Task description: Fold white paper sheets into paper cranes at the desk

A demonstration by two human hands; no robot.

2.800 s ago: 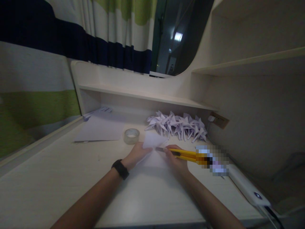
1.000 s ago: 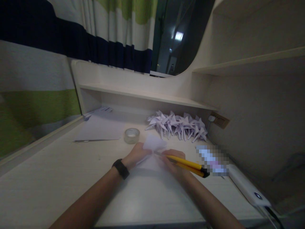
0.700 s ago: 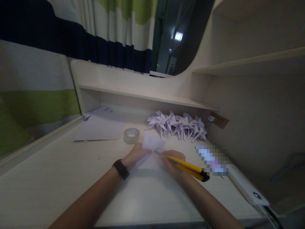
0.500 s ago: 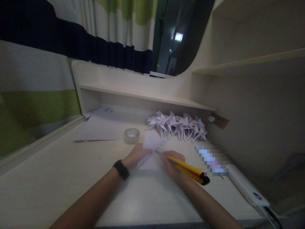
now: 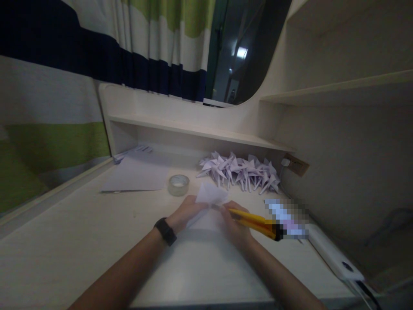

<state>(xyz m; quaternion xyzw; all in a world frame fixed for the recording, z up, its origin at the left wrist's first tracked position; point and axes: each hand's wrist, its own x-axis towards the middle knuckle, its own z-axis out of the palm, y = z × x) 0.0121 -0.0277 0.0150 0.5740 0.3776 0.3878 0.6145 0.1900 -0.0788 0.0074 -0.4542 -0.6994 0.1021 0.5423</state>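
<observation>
Knife swung slightly at handle end, farther from body than half second ago. Paper between hands, near tape roll. Advised — paper taut, left thumb clear of blade, strokes short. Left hand pinches paper's left edge, forearm angled inward; right hand closed round knife's front.

I can read no words, numbers or brands here: the marks inside the tape are too faint for me, and the white bar's round mark is too small.
</observation>
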